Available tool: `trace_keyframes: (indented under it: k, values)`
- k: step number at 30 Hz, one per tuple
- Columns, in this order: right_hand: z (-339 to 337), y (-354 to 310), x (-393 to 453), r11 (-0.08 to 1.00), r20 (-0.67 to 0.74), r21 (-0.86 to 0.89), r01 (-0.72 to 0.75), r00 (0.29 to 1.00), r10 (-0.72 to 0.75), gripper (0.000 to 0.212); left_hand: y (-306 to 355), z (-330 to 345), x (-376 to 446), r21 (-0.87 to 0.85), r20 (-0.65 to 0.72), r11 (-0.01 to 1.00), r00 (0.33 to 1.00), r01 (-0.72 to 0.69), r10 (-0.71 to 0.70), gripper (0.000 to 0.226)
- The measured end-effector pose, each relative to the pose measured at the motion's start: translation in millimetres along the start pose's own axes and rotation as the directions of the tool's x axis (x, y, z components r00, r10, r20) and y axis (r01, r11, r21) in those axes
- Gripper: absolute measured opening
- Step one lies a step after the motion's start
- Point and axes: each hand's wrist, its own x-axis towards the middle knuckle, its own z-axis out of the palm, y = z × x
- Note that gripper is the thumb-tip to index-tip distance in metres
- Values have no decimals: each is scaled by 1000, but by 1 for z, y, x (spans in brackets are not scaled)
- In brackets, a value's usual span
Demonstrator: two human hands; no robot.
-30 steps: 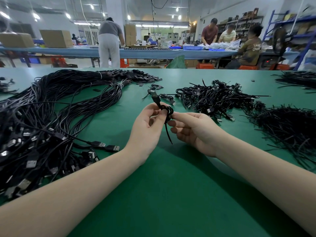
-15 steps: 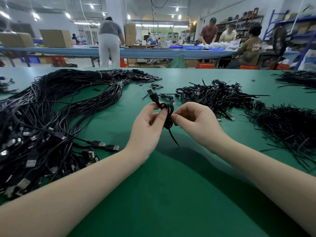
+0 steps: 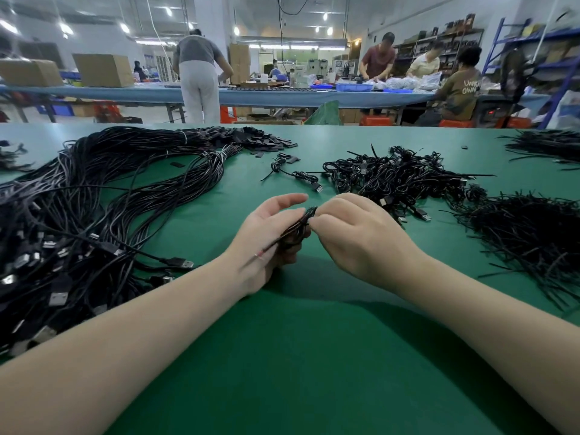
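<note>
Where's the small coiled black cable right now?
The small coiled black cable is at centre of the head view, held between left hand and right hand over the green table.

Thin black cable, wound into small tight bundle, held above green tabletop. Lies slantwise across palm of left hand; upper end pinched by right hand. Loose tail sticks out lower left, tip reddish, possibly bared wire; blurred.
</note>
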Motion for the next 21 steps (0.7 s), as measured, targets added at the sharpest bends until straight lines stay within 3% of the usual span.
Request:
trace_keyframes:
  k: [3, 6, 10, 12, 13, 15, 19, 21]
  values:
    - [2, -3, -1, 954, -41, 207, -218, 972, 231, 6, -3, 0, -1, 32, -24, 998, 998, -53, 54, 32]
    - [3, -2, -1, 855, -54, 344, -388, 901, 431, 8, -8, -2, -2, 115, 18, 981, 988, -154, 153, 40]
    - [4, -2, -1, 787, -30, 414, -457, 857, 514, 8, -14, -1, -1, 119, 43, 956, 963, -269, 266, 25]
    - [3, -3, 0, 804, -38, 410, -432, 872, 488, 7, -15, 0, 1, 173, -27, 948, 961, -267, 276, 6]
    - [2, -3, 2, 824, -48, 395, -407, 886, 460, 7, -15, 1, 2, 216, -53, 943, 961, -253, 270, 7]
    - [0, -2, 4, 889, -68, 327, -321, 930, 360, 8, -15, 2, 2, 253, -52, 945, 972, -208, 228, 23]
    - [-2, 3, 0, 1000, -67, 8, -15, 998, 16, 12, -6, 5, -4, 216, 7, 972, 995, -97, 98, 40]
    - [-1, 4, -2, 999, -81, -1, -38, 996, 38, 11, 7, 8, -7, 246, 27, 968, 998, 40, -49, 40]
